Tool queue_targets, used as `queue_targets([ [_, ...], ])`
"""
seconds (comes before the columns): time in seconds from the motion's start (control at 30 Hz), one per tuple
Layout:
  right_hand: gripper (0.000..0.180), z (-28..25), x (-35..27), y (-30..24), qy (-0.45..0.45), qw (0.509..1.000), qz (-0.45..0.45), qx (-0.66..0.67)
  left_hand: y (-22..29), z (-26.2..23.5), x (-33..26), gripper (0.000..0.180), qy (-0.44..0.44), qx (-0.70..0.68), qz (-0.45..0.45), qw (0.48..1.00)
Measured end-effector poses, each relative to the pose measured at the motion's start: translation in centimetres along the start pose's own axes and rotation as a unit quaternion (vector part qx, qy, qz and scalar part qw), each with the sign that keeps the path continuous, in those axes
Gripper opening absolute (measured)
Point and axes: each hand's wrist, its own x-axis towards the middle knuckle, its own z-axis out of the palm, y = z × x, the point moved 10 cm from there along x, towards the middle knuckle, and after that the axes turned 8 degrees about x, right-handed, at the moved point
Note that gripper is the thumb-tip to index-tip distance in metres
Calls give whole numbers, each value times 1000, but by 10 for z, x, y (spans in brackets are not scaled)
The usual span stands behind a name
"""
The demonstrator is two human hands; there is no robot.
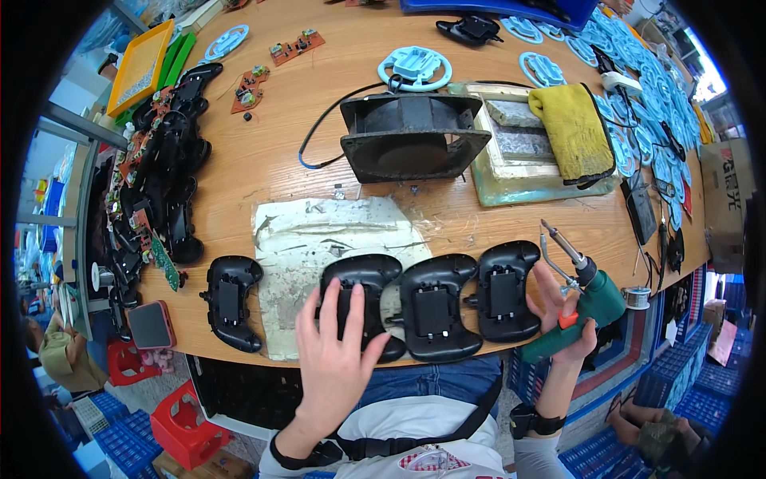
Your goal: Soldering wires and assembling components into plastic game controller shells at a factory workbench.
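My left hand (335,339) lies with fingers spread on a black game controller shell (381,275) near the table's front edge. In my right hand (568,319) is a green soldering gun (602,297), its metal tip pointing up and away to the left. Between my hands stand two more black controller shells, one in the middle (440,297) and one closer to my right hand (504,294), each with a raised rectangular block. Another controller shell (229,302) sits to the left, beside a worn whitish sheet (291,239).
A square black fan (415,140) stands ahead, beside a framed tray with a yellow cloth (570,128). A solder spool (636,298) is at the right. Black shells (185,215) and circuit boards pile up at the left; light-blue plastic parts (654,88) heap at the far right.
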Motion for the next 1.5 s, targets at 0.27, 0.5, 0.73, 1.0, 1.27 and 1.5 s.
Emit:
queue_targets([
  [0.27, 33, -1, 2, -7, -22, 999, -12, -42, -17, -7, -19, 56, -7, -16, -32, 999],
  [0.5, 33, -4, 1, -9, -27, 999, -31, -29, -146, -52, -16, 47, 77, 58, -119, 988],
  [0.73, 35, -11, -2, -9, 18, 999, -37, -26, -100, -15, -32, 49, 77, -16, -135, 988],
  [1.0, 34, -10, -2, -13, 18, 999, -43, -11, -75, -21, -25, 49, 69, -19, -151, 986],
  [1.27, 31, -11, 2, -30, -6, 997, -66, 41, -126, -59, 38, 41, 103, 12, -66, 992],
  [1.5, 33, -18, 0, -32, 20, 994, -74, 74, -180, -43, 226, 39, 142, 101, -30, 984],
])
